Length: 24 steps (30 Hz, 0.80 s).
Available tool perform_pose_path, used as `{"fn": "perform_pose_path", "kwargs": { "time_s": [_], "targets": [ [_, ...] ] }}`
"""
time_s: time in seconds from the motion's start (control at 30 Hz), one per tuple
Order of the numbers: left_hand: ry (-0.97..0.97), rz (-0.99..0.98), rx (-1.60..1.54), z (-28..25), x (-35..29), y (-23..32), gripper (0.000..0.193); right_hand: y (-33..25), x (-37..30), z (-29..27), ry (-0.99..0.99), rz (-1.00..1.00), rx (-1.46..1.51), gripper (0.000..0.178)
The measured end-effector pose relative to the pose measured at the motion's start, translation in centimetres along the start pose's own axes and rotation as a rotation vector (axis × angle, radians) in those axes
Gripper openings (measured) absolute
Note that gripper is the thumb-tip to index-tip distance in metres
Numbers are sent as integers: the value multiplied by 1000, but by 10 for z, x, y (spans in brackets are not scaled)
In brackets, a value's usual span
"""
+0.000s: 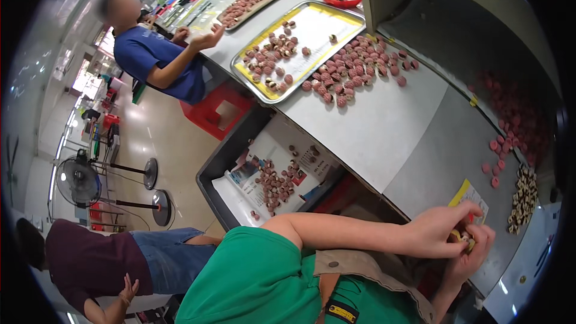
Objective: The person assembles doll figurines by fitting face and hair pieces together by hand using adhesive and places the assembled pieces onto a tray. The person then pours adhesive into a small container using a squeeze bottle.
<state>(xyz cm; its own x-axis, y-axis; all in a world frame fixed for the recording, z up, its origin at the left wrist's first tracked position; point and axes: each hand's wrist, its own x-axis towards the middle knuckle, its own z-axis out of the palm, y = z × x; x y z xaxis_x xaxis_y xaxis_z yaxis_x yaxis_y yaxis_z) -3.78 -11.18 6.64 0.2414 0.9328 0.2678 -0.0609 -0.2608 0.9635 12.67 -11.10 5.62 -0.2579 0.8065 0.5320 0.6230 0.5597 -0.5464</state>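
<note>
My left hand (433,231) reaches in from the green sleeve, its fingers closed. Against it, my right hand (471,257) is closed too. Between their fingertips they grip a small rounded piece (464,239) with yellowish and dark patches; the fingers cover much of it. Just beyond the hands lies a yellow-and-white card (471,199) on the grey worktop. Beside it on the right sits a pile of small cream-and-dark pieces (523,199). Small pink caps (509,139) are heaped farther back in the shaded bay.
Bumpy pink balls (357,66) cover the far worktop, next to a metal tray (273,97) holding more. An open drawer (219,171) below contains further balls. A co-worker in blue (159,60) sits at the far left; another person in maroon (99,261) stands by fans (80,175).
</note>
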Motion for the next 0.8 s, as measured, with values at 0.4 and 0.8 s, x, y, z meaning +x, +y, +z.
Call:
{"fn": "perform_pose_path", "kwargs": {
  "time_s": [0.4,0.8],
  "targets": [
    [-39,-87,-18,39,84,-133,54,155,26,44,69,-119,197,28],
    [-19,-74,65,57,82,-107,54,141,23,18,114,-109,180,35]
  ]
}}
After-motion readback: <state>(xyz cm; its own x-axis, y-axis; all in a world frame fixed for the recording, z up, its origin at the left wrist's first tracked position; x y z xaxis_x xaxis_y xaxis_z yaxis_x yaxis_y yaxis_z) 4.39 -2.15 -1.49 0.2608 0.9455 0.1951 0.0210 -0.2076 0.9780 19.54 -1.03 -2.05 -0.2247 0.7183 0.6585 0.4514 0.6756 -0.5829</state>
